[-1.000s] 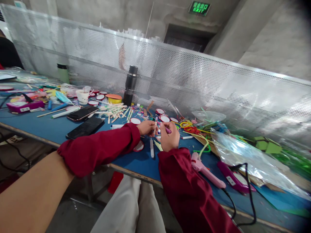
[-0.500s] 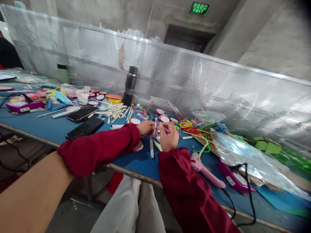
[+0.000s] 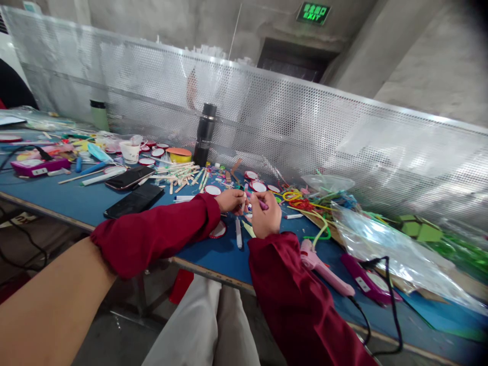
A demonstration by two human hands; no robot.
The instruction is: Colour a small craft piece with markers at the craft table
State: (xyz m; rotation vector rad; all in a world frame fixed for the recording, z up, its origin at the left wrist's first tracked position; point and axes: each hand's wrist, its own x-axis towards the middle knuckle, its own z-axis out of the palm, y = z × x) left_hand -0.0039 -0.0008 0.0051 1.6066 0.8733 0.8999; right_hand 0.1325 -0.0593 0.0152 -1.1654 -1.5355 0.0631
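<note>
My left hand (image 3: 231,201) is closed, pinching a small flat craft stick (image 3: 244,195) upright. My right hand (image 3: 267,217) grips a purple marker (image 3: 263,205), its tip end close against the stick. Both hands hover just over the blue tabletop. Below them on the table lies a white marker (image 3: 238,234). Beside it are a yellowish paper piece (image 3: 249,230) and a white disc with a red rim (image 3: 217,230), partly covered by my left sleeve. Another red-rimmed disc (image 3: 258,186) sits behind my right hand.
A pink glue gun (image 3: 326,272) and a purple corded device (image 3: 368,279) lie to the right, near clear plastic bags (image 3: 396,249). Leftward are two phones (image 3: 134,200), loose craft sticks (image 3: 179,175) and a paper cup (image 3: 130,151). A black bottle (image 3: 205,134) stands before the perforated metal partition (image 3: 305,122).
Almost nothing differs. Both hands keep their hold on the stick and the marker, and the view has shifted very slightly.
</note>
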